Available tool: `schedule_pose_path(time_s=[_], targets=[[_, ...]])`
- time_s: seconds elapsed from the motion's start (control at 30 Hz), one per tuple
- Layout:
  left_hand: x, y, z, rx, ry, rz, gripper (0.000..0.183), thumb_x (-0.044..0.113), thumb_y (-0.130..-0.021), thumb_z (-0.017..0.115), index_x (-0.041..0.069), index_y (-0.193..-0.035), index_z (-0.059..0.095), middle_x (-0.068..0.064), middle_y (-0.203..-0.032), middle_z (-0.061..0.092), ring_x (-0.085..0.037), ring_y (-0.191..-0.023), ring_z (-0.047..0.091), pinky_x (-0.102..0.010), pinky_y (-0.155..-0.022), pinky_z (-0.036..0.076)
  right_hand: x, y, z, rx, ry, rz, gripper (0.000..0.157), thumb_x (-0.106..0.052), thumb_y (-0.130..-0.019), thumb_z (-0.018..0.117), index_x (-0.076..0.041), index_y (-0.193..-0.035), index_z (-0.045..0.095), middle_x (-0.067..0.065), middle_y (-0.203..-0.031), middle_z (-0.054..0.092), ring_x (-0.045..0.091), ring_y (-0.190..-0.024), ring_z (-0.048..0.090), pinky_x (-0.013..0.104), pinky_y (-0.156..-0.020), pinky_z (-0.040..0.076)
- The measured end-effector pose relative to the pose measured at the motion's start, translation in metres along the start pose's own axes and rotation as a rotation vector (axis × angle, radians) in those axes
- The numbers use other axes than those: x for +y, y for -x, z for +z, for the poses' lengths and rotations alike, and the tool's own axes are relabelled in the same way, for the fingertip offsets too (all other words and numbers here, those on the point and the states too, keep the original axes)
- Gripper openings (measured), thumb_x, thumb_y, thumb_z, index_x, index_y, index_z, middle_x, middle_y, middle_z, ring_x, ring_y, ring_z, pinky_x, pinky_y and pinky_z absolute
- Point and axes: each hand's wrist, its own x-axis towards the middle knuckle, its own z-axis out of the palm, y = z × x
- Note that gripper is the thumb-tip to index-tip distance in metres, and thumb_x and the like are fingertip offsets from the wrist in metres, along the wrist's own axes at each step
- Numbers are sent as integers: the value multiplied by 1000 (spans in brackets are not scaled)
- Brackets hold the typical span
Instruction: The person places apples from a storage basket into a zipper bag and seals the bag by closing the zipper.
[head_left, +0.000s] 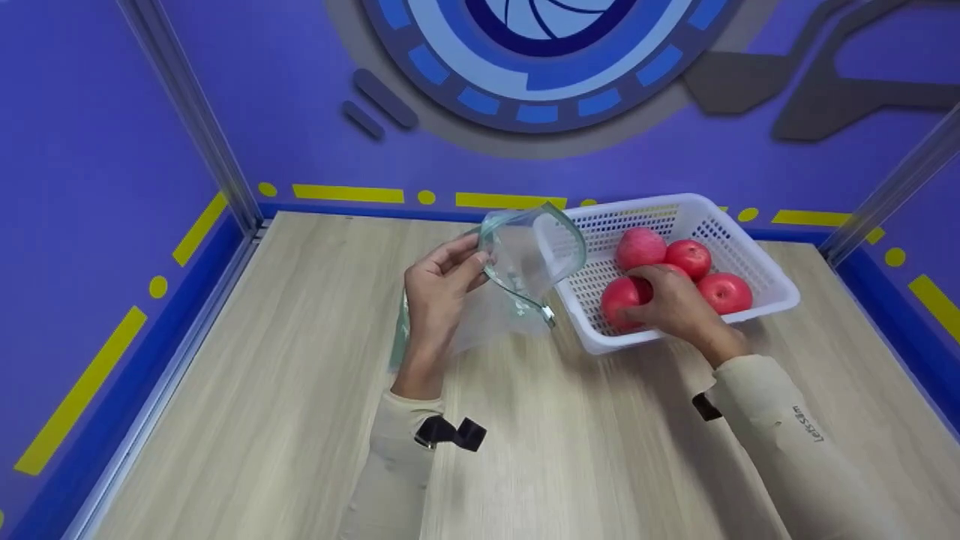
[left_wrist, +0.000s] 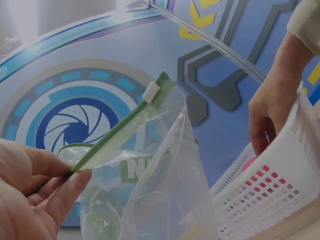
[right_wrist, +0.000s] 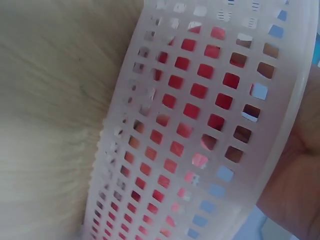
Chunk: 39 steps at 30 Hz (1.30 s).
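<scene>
With thumb and fingertips my left hand [head_left: 439, 289] pinches the rim of a clear zipper bag [head_left: 517, 259]. The bag's mouth gapes toward the basket, and its green zip strip carries a white slider [left_wrist: 151, 92], seen in the left wrist view. My right hand [head_left: 675, 300] reaches over the near rim of a white plastic basket [head_left: 776, 289]. Its thumb and fingers curl round a red apple [head_left: 616, 301] at the basket's left front. Several other apples [head_left: 724, 292] lie behind and beside that hand. In the right wrist view the basket's perforated wall hides most of the fruit.
The basket stands on a wooden table [head_left: 300, 420] toward the back right, its left rim close to the bag. A blue patterned wall [head_left: 285, 112] rises behind the table, with a metal post [head_left: 187, 112] at the left corner and another [head_left: 892, 180] at the right.
</scene>
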Motion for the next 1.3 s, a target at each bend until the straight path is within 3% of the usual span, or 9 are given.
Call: schedule_pose_path(time_s=[0.37, 0.63, 0.83, 1.07, 1.3], targets=[[2, 1, 1, 10, -13, -8, 25, 1, -97, 77, 0, -122, 77, -13, -107, 77, -26, -96, 77, -34, -85, 64, -21, 1, -4, 209, -265, -37, 72, -14, -88, 90, -3, -151, 56, 21, -143, 61, 41, -123, 63, 58, -107, 52], [0, 2, 4, 2, -44, -9, 24, 5, -97, 79, 5, -121, 79, -9, -107, 78, -25, -97, 78, -34, -85, 64, -40, 9, -14, 311, -342, 22, 77, -27, -91, 88, -4, -154, 52, 21, -145, 60, 41, -130, 61, 58, -112, 49], [-2, 3, 6, -7, -61, 16, 26, 3, -96, 79, 2, -122, 78, -9, -108, 78, -24, -96, 78, -35, -84, 65, -50, 11, -18, 413, -440, -67, 73, -23, -89, 89, -1, -150, 56, 16, -142, 63, 32, -125, 65, 44, -108, 54], [-3, 5, 10, -36, -76, -8, 26, 3, -97, 78, 1, -123, 77, -10, -109, 78, -24, -97, 78, -34, -85, 64, -70, 15, -19, 453, -480, -165, 71, -17, -88, 90, -1, -149, 58, 11, -144, 63, 29, -128, 64, 34, -108, 53], [-6, 8, 17, -57, -97, -31, 25, 4, -97, 77, 2, -122, 78, -9, -111, 77, -23, -97, 77, -34, -85, 64, -78, 16, -11, 409, -496, -238, 70, -15, -88, 90, -3, -149, 59, 8, -143, 62, 26, -129, 63, 34, -107, 53]])
